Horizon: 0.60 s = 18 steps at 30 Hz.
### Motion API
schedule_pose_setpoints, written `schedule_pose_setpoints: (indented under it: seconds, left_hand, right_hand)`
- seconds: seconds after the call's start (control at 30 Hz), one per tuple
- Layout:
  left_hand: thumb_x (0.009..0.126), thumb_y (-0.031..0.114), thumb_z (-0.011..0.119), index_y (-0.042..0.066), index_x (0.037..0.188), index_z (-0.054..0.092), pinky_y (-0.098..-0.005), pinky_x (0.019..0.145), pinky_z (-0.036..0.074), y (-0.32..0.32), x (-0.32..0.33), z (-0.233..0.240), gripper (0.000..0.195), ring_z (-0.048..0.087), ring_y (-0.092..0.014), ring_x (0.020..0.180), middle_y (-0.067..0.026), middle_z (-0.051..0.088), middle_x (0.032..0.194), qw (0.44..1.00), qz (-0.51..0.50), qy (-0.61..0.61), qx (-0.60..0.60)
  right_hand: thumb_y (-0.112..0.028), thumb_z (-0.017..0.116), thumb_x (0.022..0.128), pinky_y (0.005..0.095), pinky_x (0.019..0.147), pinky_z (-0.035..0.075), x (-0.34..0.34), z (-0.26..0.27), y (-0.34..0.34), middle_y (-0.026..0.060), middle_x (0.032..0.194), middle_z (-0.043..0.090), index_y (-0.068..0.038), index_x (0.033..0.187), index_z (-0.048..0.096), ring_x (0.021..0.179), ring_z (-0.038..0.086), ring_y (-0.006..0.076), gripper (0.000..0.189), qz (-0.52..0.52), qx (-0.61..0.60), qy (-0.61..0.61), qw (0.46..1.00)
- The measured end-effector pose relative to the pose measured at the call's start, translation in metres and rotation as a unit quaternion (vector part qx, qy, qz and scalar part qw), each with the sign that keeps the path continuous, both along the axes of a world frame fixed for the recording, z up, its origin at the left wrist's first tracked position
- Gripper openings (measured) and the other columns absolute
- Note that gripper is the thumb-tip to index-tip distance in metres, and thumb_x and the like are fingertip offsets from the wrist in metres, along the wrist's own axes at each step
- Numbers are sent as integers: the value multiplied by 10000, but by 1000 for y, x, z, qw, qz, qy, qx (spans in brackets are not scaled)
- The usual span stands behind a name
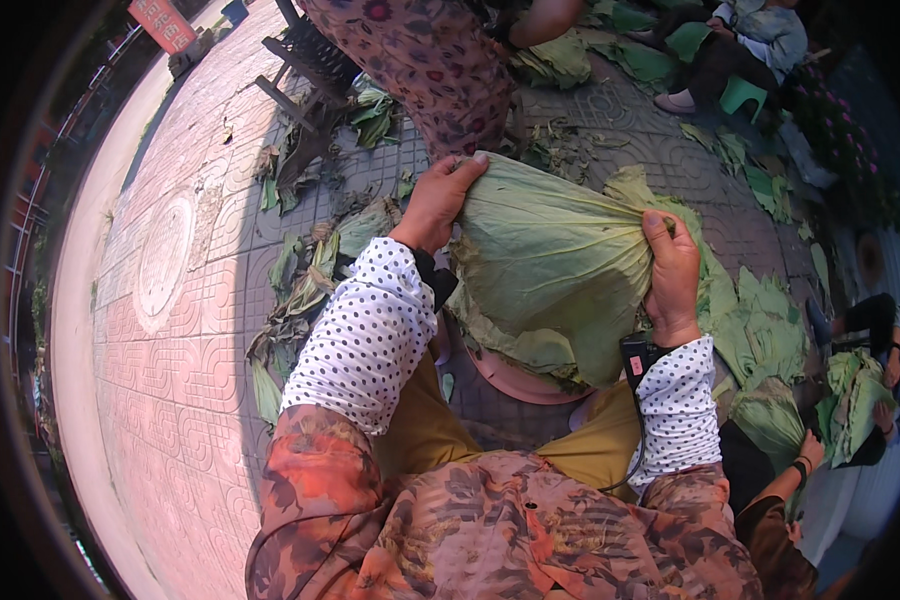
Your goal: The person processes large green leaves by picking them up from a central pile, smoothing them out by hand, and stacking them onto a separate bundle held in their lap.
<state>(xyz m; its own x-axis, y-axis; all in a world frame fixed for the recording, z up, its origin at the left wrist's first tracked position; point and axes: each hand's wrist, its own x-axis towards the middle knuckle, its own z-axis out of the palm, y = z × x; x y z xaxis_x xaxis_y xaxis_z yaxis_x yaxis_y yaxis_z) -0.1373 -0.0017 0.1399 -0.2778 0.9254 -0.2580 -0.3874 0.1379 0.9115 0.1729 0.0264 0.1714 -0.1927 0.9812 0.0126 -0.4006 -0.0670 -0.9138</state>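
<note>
A large dried green leaf (555, 232), like a lotus leaf, is stretched between my two hands. My left hand (436, 201) pinches its upper left edge between thumb and fingers. On the other side, my right hand (673, 268) grips the gathered part where the veins meet. Beneath the leaf, more leaves are piled over a pink basin (521, 382) between my knees; most of the basin is hidden. White dotted sleeve covers reach to both my wrists, and dark bands circle them.
Leaf scraps (307, 277) litter the paving on the left. Flattened leaves (765, 322) lie in a pile at right. A person in floral clothing (450, 67) is close ahead. Other people handle leaves at right, near a green stool (742, 97). A dark chair (307, 60) stands upper left.
</note>
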Motion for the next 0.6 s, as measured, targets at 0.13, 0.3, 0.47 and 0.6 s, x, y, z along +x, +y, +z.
schedule_pose_setpoints:
  seconds: [0.13,0.3,0.47,0.6]
  left_hand:
    - [981,328,680,41,958,698,-263,699,453,1,-12,-3,289,571,-84,737,3,663,812,995,63,69,18]
    - [1005,365,640,26,854,712,-266,663,437,-3,-13,0,378,530,-69,694,15,644,745,986,114,117,21]
    - [1027,395,577,1,743,670,-334,571,423,6,-42,-33,494,522,-124,590,-14,586,633,941,143,300,65]
    - [1027,414,505,13,739,625,-370,519,387,-4,-81,-14,508,486,-174,507,-46,561,622,943,229,234,-56]
  right_hand:
    - [-184,684,999,232,763,516,-6,-2,-2,9,947,691,-23,1081,680,817,619,80,181,19,7,-18,1000]
    - [-187,686,998,230,762,512,-6,-8,-4,5,941,687,-23,1072,679,817,614,79,180,21,9,-20,1000]
    - [-189,687,997,229,754,511,-7,-8,-7,8,938,689,-24,1065,677,812,616,81,179,18,13,-45,999]
    - [-188,679,1001,250,752,530,8,-2,2,30,945,697,-15,1068,667,818,634,99,186,-18,-5,5,1000]
